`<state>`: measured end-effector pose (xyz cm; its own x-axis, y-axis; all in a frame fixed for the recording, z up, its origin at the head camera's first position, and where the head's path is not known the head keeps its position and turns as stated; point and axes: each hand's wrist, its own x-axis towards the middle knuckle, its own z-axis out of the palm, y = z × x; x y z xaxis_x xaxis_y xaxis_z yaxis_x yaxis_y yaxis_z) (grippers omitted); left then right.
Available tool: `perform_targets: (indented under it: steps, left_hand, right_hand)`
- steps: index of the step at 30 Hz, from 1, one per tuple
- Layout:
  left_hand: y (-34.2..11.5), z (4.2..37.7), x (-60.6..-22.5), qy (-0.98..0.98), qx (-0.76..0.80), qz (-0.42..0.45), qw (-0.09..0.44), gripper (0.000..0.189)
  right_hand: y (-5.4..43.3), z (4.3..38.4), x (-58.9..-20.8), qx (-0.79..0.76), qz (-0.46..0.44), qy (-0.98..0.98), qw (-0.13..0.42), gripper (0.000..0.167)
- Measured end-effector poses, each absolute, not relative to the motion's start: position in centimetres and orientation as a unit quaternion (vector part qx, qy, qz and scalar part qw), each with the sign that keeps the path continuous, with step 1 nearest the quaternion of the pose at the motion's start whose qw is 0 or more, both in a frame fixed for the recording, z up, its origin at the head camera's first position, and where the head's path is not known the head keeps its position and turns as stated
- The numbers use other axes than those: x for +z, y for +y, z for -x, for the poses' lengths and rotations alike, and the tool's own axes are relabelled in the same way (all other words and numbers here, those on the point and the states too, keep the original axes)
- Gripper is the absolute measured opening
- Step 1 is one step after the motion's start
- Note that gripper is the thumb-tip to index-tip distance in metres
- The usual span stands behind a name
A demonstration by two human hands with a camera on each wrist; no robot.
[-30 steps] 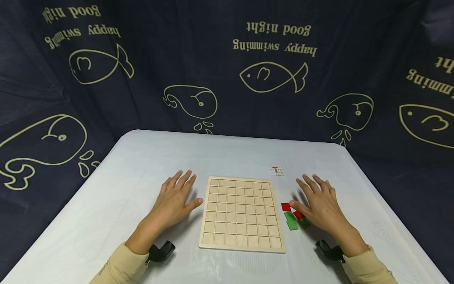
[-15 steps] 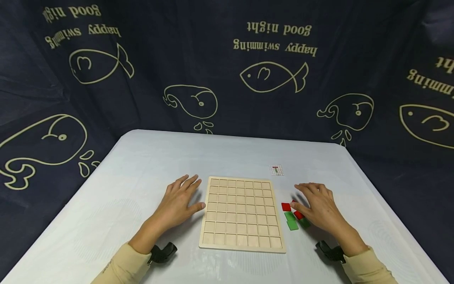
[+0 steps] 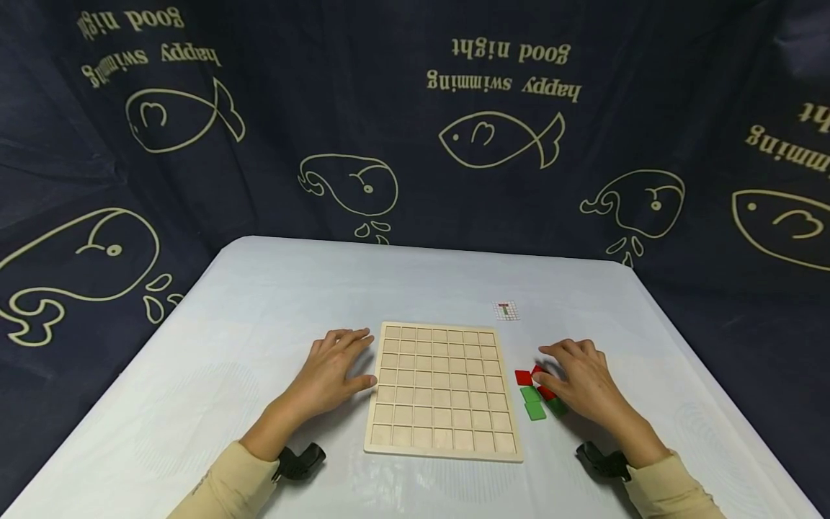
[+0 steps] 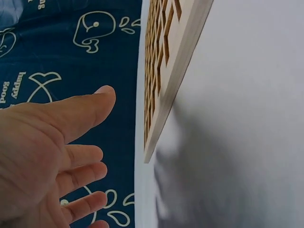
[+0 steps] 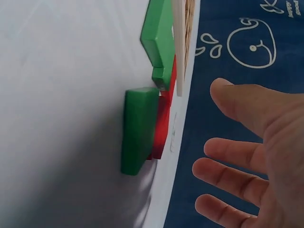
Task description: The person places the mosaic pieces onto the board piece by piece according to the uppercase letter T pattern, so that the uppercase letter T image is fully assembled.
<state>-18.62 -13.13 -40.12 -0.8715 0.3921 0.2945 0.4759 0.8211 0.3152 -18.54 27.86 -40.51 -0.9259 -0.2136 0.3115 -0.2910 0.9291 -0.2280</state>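
A square wooden board point(image 3: 447, 390) with a grid of shallow recesses lies flat in the middle of the table. Beside its left edge is my left hand point(image 3: 327, 376), fingers loosely bent and thumb pointing toward the board; the left wrist view shows nothing in its grasp. To the board's right lie several small square tiles, among them a red tile point(image 3: 524, 378) and a green tile point(image 3: 534, 411). My right hand point(image 3: 583, 383) hovers over the right side of these tiles, partly covering some from the head view. Its fingers point(image 5: 228, 180) are relaxed and hold nothing.
A small card point(image 3: 506, 311) printed with a grid and a red-and-green T-like pattern lies beyond the board's far right corner. White cloth point(image 3: 389, 277) covers the table. A dark curtain point(image 3: 415, 202) with fish and whale drawings hangs behind it.
My left hand has moved slightly right, nearer the board, its fingers bending more. The right hand's fingers have drawn in from their earlier spread, and another red tile shows beside its thumb.
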Motion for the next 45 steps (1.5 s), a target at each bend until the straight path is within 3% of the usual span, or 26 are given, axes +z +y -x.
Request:
perform_targets:
  steps: [33,45]
  left_hand:
    - [-13.3,19.3,-41.6,-0.926,-0.277,0.25,0.063,0.062]
    - [-13.3,19.6,-41.9,-0.92,-0.305,0.246,0.022,0.061]
  right_hand:
    - [27.8,19.4,-41.8,0.124,-0.086,-0.982,0.11,0.033]
    - [27.8,19.3,-42.0,0.113,-0.071,-0.985,0.105,0.031]
